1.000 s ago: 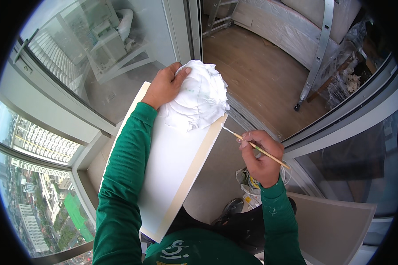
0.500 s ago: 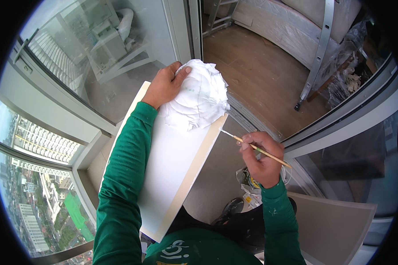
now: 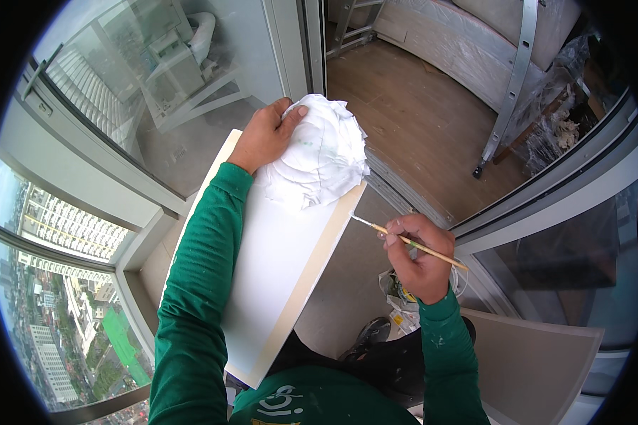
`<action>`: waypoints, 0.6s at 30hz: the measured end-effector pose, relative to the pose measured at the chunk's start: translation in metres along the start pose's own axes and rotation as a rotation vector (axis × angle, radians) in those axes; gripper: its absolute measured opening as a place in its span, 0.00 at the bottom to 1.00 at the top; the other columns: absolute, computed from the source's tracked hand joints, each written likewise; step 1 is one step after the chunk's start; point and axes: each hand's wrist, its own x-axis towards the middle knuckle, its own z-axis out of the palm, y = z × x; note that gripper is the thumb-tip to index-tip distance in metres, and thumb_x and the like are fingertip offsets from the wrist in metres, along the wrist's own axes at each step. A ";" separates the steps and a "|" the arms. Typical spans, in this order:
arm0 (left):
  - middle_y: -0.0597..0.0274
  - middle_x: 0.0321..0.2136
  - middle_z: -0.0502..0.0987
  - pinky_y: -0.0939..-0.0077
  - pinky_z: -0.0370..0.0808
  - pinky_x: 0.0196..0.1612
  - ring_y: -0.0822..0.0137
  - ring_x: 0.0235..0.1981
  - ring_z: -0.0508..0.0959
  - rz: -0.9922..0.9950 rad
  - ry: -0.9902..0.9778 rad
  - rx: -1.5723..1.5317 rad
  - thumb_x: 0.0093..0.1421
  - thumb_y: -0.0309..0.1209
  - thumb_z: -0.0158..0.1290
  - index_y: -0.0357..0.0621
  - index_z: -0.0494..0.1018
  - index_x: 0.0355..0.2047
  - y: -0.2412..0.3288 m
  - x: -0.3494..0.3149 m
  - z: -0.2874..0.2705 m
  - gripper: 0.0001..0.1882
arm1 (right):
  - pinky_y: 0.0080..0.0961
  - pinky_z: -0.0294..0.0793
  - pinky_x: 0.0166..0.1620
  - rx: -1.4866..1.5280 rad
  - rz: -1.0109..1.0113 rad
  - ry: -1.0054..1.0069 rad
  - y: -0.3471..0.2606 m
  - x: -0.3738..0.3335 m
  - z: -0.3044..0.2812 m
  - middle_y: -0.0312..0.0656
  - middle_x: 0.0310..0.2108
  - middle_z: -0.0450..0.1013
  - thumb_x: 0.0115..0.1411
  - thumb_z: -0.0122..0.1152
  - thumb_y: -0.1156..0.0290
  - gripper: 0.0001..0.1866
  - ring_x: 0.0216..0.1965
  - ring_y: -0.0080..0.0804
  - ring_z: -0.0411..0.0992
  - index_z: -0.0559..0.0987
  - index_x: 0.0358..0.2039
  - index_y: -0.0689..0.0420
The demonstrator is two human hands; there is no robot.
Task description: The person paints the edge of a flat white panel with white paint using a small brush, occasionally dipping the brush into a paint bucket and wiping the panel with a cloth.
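The person's green shirt (image 3: 326,397) is closest, and a long white board (image 3: 276,262) with a tan strip down its right side reaches from it, slanting away. The right arm (image 3: 448,354) is bent and points forward. Its right hand (image 3: 424,265) is curled, pinching a thin paint brush (image 3: 436,254) between thumb and fingers. The brush leans left, and its white tip is at the board's right edge; I cannot tell if it touches. The left arm (image 3: 200,276) stretches far over the board. At the board's far end, the left hand (image 3: 268,137) grips a round, crumpled white sheet (image 3: 317,152), thumb on top and fingers bent around its side. The sheet lies over the board's far end. Past that is a brown wood floor (image 3: 397,92) with a metal ladder (image 3: 509,92). Tall buildings (image 3: 71,219) show outside, on the left.
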 end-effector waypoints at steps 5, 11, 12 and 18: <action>0.40 0.34 0.83 0.63 0.78 0.46 0.51 0.34 0.82 0.016 0.027 -0.007 0.76 0.53 0.50 0.30 0.78 0.48 -0.003 0.000 0.002 0.31 | 0.23 0.83 0.37 0.147 0.081 0.007 -0.002 -0.002 0.000 0.44 0.30 0.83 0.61 0.64 0.84 0.05 0.34 0.29 0.85 0.79 0.37 0.63; 0.37 0.33 0.83 0.58 0.79 0.44 0.43 0.34 0.83 0.041 0.058 -0.009 0.76 0.53 0.50 0.31 0.79 0.46 -0.006 0.001 0.004 0.30 | 0.24 0.84 0.38 0.102 0.074 0.054 0.005 0.000 0.001 0.47 0.33 0.83 0.62 0.64 0.84 0.05 0.35 0.30 0.85 0.79 0.39 0.64; 0.37 0.33 0.83 0.58 0.79 0.44 0.43 0.34 0.83 0.046 0.077 -0.010 0.76 0.53 0.50 0.31 0.79 0.46 -0.006 -0.001 0.005 0.30 | 0.24 0.84 0.38 0.094 0.072 0.072 0.006 0.001 0.002 0.48 0.34 0.83 0.62 0.64 0.84 0.05 0.34 0.30 0.85 0.79 0.39 0.64; 0.39 0.36 0.83 0.67 0.78 0.49 0.56 0.38 0.83 -0.023 -0.021 -0.003 0.75 0.53 0.52 0.25 0.77 0.51 0.002 0.000 -0.002 0.33 | 0.23 0.83 0.35 0.046 0.012 0.130 0.008 0.001 0.004 0.48 0.35 0.83 0.63 0.64 0.83 0.05 0.32 0.29 0.84 0.79 0.39 0.64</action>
